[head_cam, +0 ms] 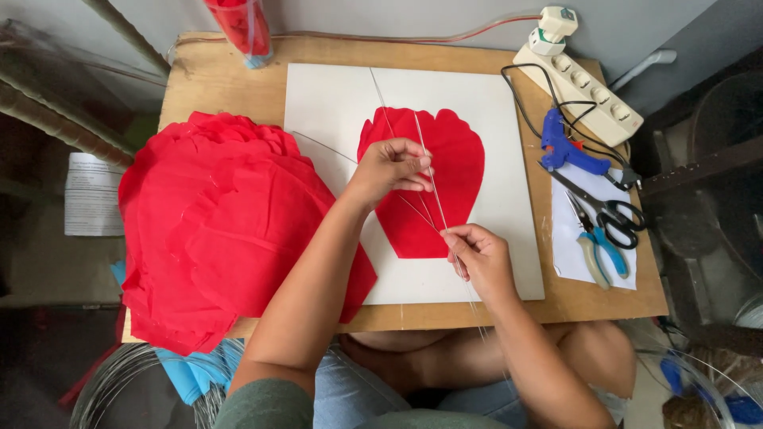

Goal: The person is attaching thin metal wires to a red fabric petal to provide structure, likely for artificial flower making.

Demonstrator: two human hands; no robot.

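Note:
A red petal-shaped paper piece lies on a white board in the middle of a small wooden table. My left hand pinches thin metal wires over the petal's upper left part. My right hand grips the lower ends of the same wires near the petal's bottom right edge. The wires fan out across the petal, and one runs up past the board's top edge. A big pile of red paper petals lies just left of my left forearm.
A blue glue gun, black-handled scissors and blue-handled pliers lie at the right on a white sheet. A power strip sits at the back right. A red-filled cup stands at the back. A wire coil lies on the floor at the lower left.

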